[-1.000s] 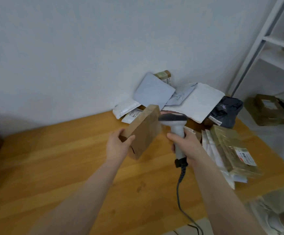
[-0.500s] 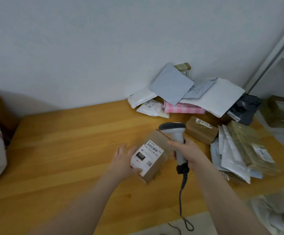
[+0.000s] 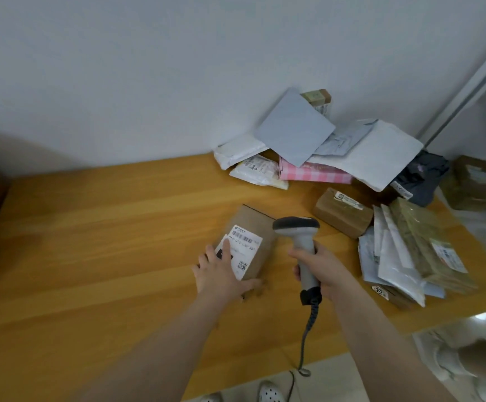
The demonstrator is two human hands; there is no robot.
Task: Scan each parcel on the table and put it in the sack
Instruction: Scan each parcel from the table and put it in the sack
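the brown box (image 3: 260, 227), lifted a second ago, now lies label-up on the wooden table (image 3: 91, 242) by a white wall (image 3: 149, 68), with more parcels (image 3: 381, 152) heaped back right. left hand (image 3: 221, 274) rests on it, fingers flat and spread; right hand (image 3: 323, 265) is wrapped round the scanner (image 3: 297, 227) just beside the box.

Parcel-sorting room — a small mail or dispatch area. A wooden table (image 3: 105, 227) against a plain wall (image 3: 120, 68) carries a heap of labelled mailers (image 3: 381, 158) and cardboard boxes (image 3: 342, 211); a corded barcode scanner (image 3: 304, 242) is in use — white shelving (image 3: 468, 89) stands at right.
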